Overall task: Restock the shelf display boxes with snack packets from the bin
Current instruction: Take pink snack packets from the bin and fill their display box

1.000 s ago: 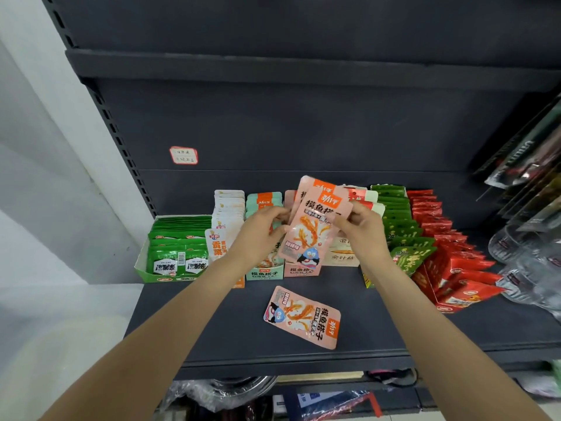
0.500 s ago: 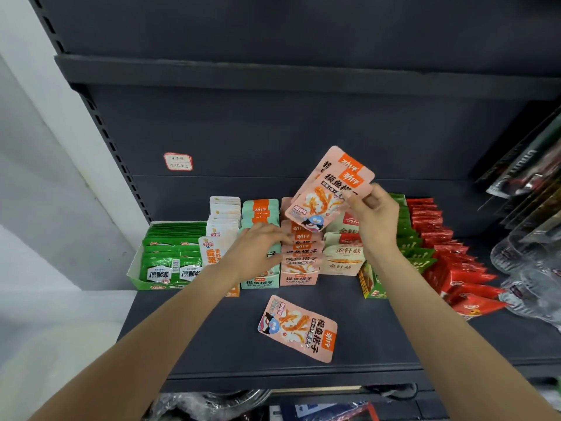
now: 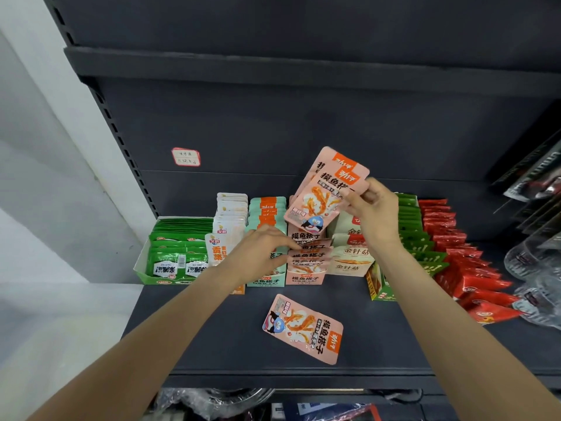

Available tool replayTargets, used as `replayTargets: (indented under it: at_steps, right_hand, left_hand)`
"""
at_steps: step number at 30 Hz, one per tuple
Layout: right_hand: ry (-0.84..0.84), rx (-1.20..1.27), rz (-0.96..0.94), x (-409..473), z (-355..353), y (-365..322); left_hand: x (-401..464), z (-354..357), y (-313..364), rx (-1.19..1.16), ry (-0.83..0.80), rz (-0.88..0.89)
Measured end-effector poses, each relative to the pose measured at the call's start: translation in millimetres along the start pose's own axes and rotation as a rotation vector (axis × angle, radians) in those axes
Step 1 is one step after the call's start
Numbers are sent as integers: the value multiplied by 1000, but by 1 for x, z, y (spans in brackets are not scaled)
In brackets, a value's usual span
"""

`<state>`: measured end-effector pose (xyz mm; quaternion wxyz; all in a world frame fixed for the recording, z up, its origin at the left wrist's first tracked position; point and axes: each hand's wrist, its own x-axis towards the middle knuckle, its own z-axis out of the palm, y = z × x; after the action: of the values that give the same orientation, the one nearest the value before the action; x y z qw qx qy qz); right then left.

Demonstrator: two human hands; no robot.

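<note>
Dark grey metal shelving (image 3: pixel 230 338) carries a row of snack display boxes against its back panel. Raised above the row, the right hand (image 3: pixel 375 212) pinches a small fan of pink foil snack packets (image 3: pixel 321 196), tilted with their tops up and to the right. With its arm stretched forward, the left hand (image 3: pixel 261 249) reaches with relaxed fingers to the packets standing in the pink cardboard display box (image 3: pixel 305 278), fingertips touching them. One more pink packet (image 3: pixel 303 328) lies flat on the shelf just in front of that box.

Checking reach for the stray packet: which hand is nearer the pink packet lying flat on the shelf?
Left. The left hand rests on the boxed packets just above the loose pink packet; the right hand is raised higher, holding other pink packets.
</note>
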<state>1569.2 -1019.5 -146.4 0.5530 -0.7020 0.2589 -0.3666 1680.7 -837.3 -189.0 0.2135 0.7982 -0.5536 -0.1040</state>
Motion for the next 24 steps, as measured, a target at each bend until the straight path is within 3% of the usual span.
replayTargets:
  at_steps: [4, 11, 15, 17, 24]
  right_hand:
    - [-207, -238, -9, -1, -3, 8]
    - [-319, -676, -61, -5, -6, 14]
    - [-374, -985, -272, -10, 1, 10]
    - [-385, -1061, -329, -9, 3, 8]
    - [-396, -1149, -270, -4, 9, 12]
  left_hand:
    - [0, -1, 0, -17, 9, -1]
    - [1, 1, 4, -99, 37, -80]
    - [2, 1, 3, -139, 34, -99]
    - [2, 2, 2, -144, 35, -90]
    - [1, 3, 0, -69, 40, -66]
